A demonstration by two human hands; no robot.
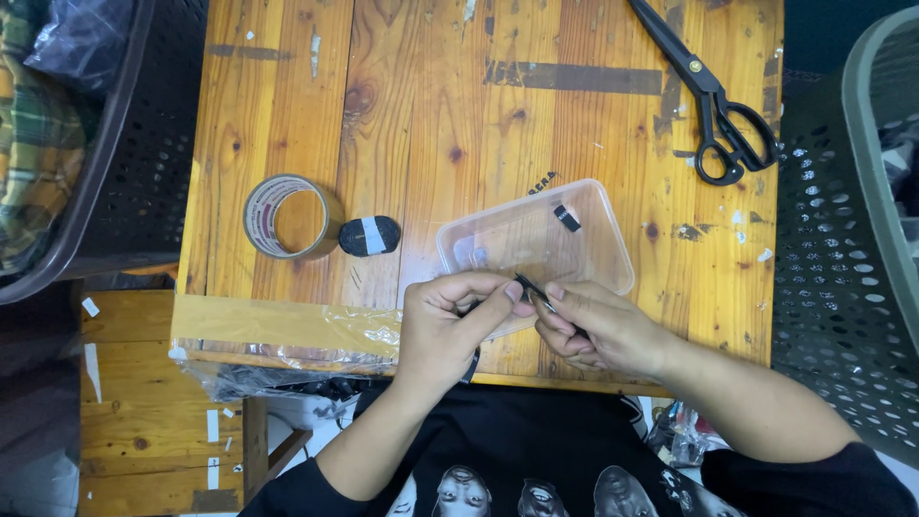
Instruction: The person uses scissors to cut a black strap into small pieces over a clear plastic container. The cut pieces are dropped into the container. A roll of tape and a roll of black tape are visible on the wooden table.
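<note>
At lower centre, over the wooden surface [431, 105], I pinch a thin black strip [532, 289] between my left hand [450, 321] and right hand [598, 330], beside the clear plastic tray [598, 225]; the fine fingertip handling looks mid-step, needing steady pinch control.

Wooden table [431, 105], tape residue on top. Brown tape roll [284, 216] left of centre, small black oval piece [369, 236] just beside it. Black scissors [713, 96] top right (blades closed). Perforated dark baskets [823, 249] both sides.
</note>
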